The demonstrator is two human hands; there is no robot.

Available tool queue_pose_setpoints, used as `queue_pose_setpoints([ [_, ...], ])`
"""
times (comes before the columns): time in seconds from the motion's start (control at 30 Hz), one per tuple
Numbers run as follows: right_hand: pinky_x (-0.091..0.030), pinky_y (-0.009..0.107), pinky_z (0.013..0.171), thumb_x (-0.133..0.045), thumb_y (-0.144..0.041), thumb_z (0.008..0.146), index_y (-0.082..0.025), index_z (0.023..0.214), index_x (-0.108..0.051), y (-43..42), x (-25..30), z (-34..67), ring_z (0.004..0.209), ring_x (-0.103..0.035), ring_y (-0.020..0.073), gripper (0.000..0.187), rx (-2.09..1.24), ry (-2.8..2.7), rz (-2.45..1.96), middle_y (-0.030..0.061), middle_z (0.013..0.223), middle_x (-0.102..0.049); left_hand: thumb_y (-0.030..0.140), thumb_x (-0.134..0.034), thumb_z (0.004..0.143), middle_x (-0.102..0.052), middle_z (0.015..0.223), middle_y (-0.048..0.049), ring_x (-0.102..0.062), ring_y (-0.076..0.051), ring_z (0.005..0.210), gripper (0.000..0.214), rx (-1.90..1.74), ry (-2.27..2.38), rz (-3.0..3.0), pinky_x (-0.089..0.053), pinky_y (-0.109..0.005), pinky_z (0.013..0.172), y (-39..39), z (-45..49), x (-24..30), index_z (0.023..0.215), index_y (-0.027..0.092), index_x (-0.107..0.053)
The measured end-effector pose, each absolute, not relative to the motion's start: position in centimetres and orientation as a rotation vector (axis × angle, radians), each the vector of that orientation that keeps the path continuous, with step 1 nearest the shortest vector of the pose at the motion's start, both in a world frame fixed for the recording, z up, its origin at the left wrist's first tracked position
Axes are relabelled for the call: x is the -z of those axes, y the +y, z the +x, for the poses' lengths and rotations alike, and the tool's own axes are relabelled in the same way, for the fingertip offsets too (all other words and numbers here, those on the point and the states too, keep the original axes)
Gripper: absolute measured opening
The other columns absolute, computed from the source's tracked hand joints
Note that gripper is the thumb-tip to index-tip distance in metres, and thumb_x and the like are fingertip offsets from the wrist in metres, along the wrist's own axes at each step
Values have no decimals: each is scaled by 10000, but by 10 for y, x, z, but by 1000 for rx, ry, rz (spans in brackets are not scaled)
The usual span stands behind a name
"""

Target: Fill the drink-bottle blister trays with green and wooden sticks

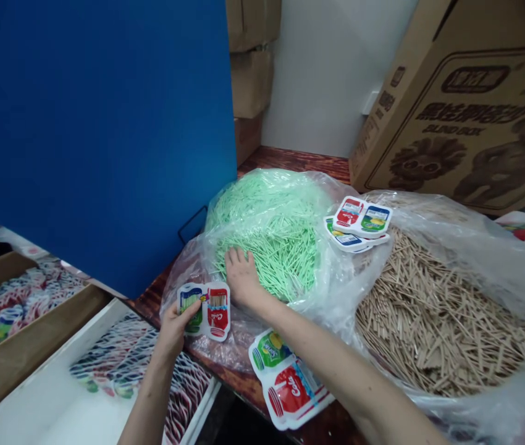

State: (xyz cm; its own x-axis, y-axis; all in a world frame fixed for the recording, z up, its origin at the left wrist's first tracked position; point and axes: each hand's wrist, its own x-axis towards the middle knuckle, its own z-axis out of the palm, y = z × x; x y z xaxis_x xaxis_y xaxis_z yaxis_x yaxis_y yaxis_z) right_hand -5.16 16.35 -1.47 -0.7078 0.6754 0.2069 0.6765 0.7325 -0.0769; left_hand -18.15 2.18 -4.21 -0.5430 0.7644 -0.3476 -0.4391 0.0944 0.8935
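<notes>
My left hand grips the left edge of a small two-pocket packet printed with a green can and a red cola can; short sticks show inside both pockets. My right hand reaches into an open clear plastic bag holding a heap of thin green sticks, palm down with fingers curled onto the sticks at the heap's near left edge. Whether any sticks are pinched between the fingers is hidden.
A second clear bag of tan wooden sticks lies at the right. Stacks of empty packets rest between the bags and more packets lie at the table's near edge. A blue board, a large cardboard box and trays of filled packets surround the wooden table.
</notes>
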Motion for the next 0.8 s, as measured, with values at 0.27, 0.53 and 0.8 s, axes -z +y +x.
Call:
queue_pose_setpoints([
  [0.27,-141,626,1077,-483,-323,876,-178,1316,-527,180,2,-73,1390,-232,391,465,-78,-2871,-1034,166,1500,-349,305,-890,462,-755,666,-43,-696,-198,537,403,-1636,1436,321,-570,-255,517,23,-183,43,783,123,-729],
  [0.53,-129,672,1059,-423,-319,913,-150,1233,-603,187,9,-90,1366,-269,403,405,29,-2901,-979,183,1426,-450,325,-900,425,-760,692,-52,-706,-216,569,433,-1613,1480,284,-578,-269,545,25,-180,36,764,124,-721],
  [0.8,-248,644,1021,-447,-289,915,-137,1161,-603,194,12,-39,1328,-315,364,329,71,-2895,-718,154,1362,-511,341,-879,445,-716,589,-13,-662,-198,471,428,-1614,1599,276,-535,-274,473,31,-183,41,773,132,-700],
])
